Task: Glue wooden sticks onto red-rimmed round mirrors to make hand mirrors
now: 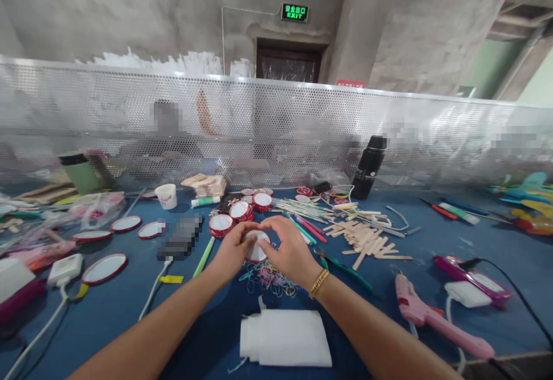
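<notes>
Between both hands is a small round white disc with a red rim (258,251). My left hand (235,247) closes its fingers on the disc's left side. On the other side my right hand (287,247) grips it, thumb lying on the white face and fingers round the far edge. Just below the hands lies a loose heap of coloured rubber bands (274,279). Stacks of similar red-rimmed discs (221,224) stand beyond my left hand. Nearer me is a folded white cloth bag (285,338).
Wooden sticks (367,240), green-handled pliers (349,270) and a pink glue gun (436,314) lie to the right. A black bottle (369,167) stands by the perforated metal screen (294,138). Leftward are a phone (181,239), a paper cup (166,197) and more red-rimmed discs (105,269).
</notes>
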### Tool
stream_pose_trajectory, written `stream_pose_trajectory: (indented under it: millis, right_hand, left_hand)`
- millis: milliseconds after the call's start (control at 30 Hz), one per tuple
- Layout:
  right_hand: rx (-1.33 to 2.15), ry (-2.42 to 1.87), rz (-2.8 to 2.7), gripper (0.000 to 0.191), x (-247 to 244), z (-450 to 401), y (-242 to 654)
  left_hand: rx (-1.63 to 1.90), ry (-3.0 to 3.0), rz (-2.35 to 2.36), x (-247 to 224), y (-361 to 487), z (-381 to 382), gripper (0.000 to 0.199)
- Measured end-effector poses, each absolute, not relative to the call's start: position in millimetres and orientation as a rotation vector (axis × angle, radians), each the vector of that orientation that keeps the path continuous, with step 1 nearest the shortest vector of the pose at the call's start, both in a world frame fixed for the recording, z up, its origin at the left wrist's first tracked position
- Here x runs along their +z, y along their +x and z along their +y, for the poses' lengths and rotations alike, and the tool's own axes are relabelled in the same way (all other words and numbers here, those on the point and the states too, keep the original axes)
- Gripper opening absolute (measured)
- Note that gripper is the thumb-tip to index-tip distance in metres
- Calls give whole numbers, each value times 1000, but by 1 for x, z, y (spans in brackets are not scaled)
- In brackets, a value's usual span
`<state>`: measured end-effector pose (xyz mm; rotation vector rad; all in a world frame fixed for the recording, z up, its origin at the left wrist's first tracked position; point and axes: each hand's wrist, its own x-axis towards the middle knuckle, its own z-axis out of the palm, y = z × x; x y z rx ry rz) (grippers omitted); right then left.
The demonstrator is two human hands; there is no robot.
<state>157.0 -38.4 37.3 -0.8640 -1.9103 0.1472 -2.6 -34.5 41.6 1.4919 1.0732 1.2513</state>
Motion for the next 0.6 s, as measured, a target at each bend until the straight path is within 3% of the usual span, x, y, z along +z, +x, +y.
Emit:
stream_pose_trajectory:
  millis: [100,367,600]
  right_hand:
    - [280,-1046,-1919,30,35,-37,159]
    - [713,-969,-1896,6,35,-35,156]
    - [738,-1025,-1752,8,32,-26,162]
  left_hand:
    - [1260,1667,1179,41,-5,-32,24]
    - [1462,1992,1188,42,-12,-28,15]
    - [1667,1974,1179,45,-17,-30,27]
